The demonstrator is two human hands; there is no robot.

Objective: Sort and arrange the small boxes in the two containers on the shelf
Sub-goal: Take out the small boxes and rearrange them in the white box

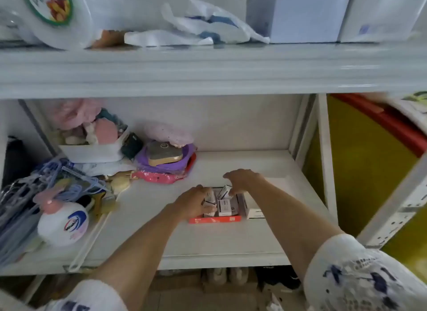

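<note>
A red-edged shallow container (215, 219) sits on the white shelf (208, 241) and holds several small white boxes (225, 206). A white tray (280, 181) lies just right of it, with a white box (255, 213) at its near end. My left hand (194, 202) reaches into the red container's left side, fingers closed around a small box (209, 203). My right hand (245, 180) hovers over the container's far side, fingertips pinching a tilted small box (224, 191).
Left on the shelf are a lotion pump bottle (62, 225), a pile of hangers (27, 195), purple and pink packets (166, 165) and a white bin of cloths (92, 146). A shelf board (208, 72) hangs overhead. A yellow panel (360, 172) stands to the right.
</note>
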